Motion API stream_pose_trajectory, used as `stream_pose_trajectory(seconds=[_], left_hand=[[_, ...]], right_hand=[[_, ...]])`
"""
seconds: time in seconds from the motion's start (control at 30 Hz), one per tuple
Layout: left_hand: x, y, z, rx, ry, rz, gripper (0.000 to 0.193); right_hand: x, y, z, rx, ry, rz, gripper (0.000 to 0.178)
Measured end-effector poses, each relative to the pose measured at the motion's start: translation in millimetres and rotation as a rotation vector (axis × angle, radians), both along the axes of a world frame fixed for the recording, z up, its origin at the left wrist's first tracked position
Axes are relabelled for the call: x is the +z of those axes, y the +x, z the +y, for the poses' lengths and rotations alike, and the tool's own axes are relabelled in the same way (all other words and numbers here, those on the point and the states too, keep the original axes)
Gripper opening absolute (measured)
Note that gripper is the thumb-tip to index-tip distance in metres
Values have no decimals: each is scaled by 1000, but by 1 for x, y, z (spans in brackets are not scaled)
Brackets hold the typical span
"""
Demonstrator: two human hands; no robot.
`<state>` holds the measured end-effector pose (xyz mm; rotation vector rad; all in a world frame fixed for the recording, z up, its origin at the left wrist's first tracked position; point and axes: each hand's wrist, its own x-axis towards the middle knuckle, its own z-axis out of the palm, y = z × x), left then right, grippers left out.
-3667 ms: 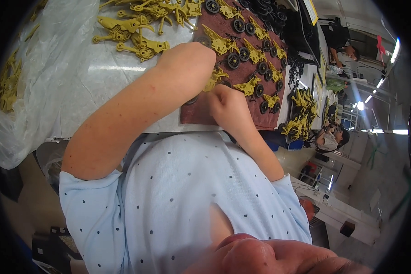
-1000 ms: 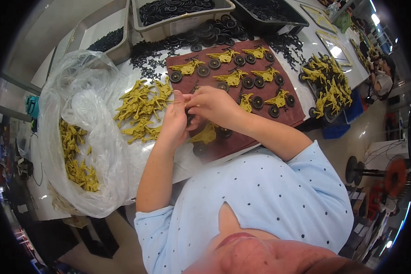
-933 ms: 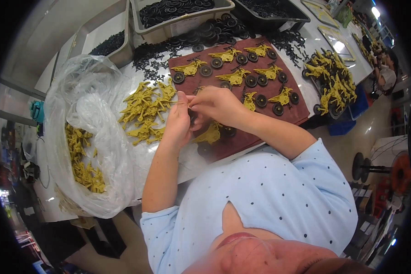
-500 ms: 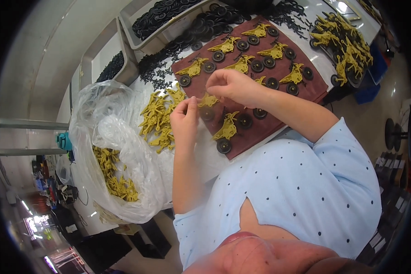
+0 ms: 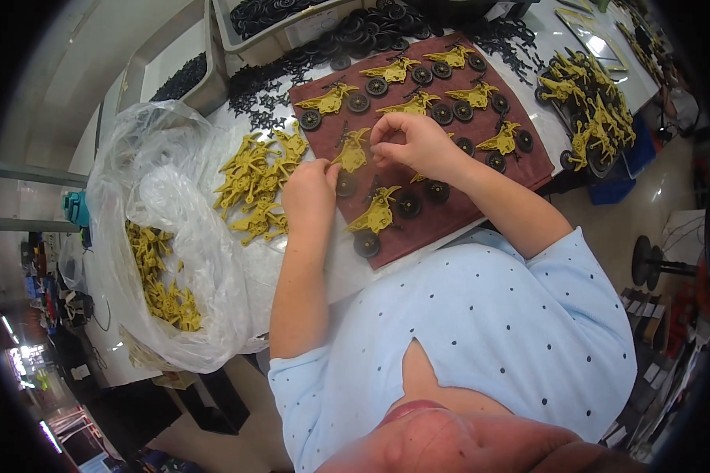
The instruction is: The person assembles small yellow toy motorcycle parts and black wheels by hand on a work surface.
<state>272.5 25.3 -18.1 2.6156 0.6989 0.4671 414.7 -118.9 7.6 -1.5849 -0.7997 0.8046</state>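
A yellow toy motorcycle body (image 5: 352,152) with a dark wheel below it is over the maroon cloth (image 5: 450,225), between my two hands. My left hand (image 5: 309,193) is closed, its thumb and fingertips pinching the body's left end. To the right of the body, my right hand (image 5: 410,146) has thumb and forefinger pressed together; whatever is between them is too small to make out. Nearest below them lies another yellow motorcycle body (image 5: 375,211) with black wheels beside it. More such bodies, each with black wheels, lie in rows across the cloth.
Left of the cloth lie loose yellow bodies (image 5: 252,185) and a clear plastic bag (image 5: 229,292) with more inside. Black wheels (image 5: 359,35) and small black parts (image 5: 256,106) lie behind, near grey bins (image 5: 205,87). A heap of yellow-and-black motorcycles (image 5: 596,110) stands at right.
The whole view has shifted a little. My right hand has drawn slightly right, away from the left, and the yellow body between them shows more fully. My left hand keeps its pinch.
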Motion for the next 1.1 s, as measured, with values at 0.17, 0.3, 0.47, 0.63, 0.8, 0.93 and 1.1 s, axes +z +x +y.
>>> stream_pose_trajectory(seconds=[0.17,0.3,0.47,0.63,0.8,0.93,1.1], left_hand=[[-1,2,-1,27,14,31,20],[-3,1,-1,-4,25,-77,18],[-10,-2,3,-42,43,-71,16],[-14,-2,3,-50,38,-77,15],[-18,-3,5,-54,1,-93,15],[-18,0,6,-62,-26,-41,20],[-24,0,9,-73,-37,-50,20]], right_hand=[[-11,0,-4,35,-28,-662,15],[-24,-3,-11,84,-190,-968,11],[-18,-10,-8,117,-282,-1003,11],[-14,-13,4,42,-198,-858,13],[-21,-13,12,88,-164,-922,11],[-21,-18,16,77,-225,-966,8],[-11,-16,29,170,-307,-996,8]])
